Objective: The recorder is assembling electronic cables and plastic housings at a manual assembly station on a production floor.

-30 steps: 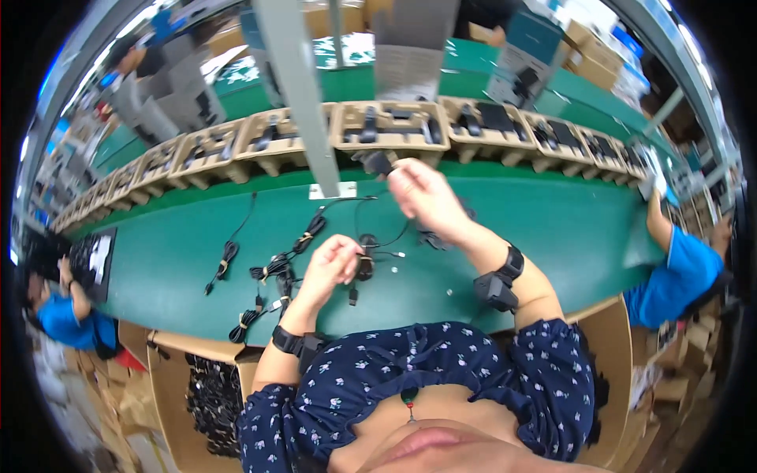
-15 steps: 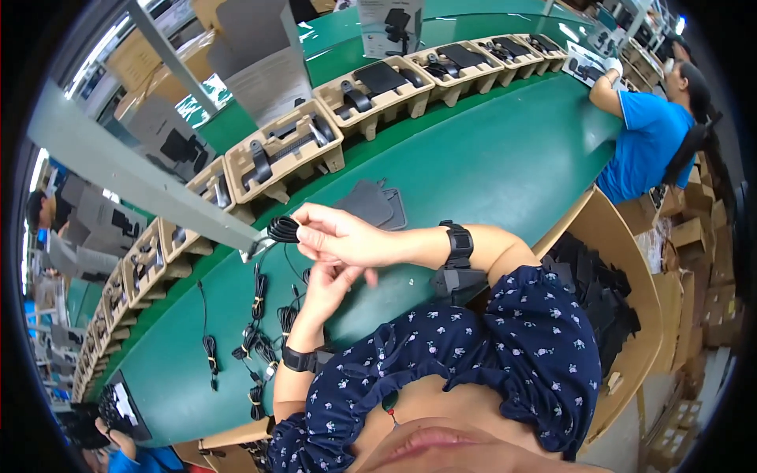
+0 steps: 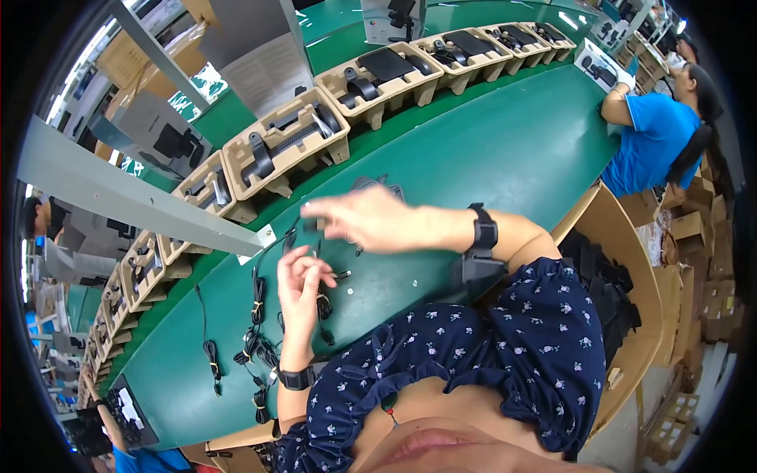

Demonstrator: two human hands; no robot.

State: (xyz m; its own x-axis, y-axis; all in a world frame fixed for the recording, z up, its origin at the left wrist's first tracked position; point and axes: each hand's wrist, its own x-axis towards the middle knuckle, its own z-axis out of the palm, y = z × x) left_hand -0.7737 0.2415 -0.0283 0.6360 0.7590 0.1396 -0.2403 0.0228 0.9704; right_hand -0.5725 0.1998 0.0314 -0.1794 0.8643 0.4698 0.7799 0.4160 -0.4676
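My right hand (image 3: 359, 221) is smeared by motion above the table, its fingers pointing left. Something dark and blurred lies at its fingertips, and I cannot make out whether it is held. Just below, my left hand (image 3: 298, 284) is raised with fingers apart and loosely bent; no firm grip shows. A black cable bundle (image 3: 324, 306) lies beside it, partly hidden by the hand. A small cable plug (image 3: 342, 275) sticks out by the left thumb. More tied black cables (image 3: 258, 303) lie to the left, with a single cable (image 3: 210, 351) farther left.
Pulp trays (image 3: 236, 180) with black parts line the table's far side. A grey metal post (image 3: 142, 197) slants in from the left. Behind my right hand lies a dark flat pad (image 3: 371, 184). A carton (image 3: 643, 315) of black pieces stands at right, near a co-worker in blue (image 3: 658, 130).
My right hand has moved from the coil it held up and is now blurred. My left hand has shifted left and its fingers have spread. The co-worker at right has moved slightly.
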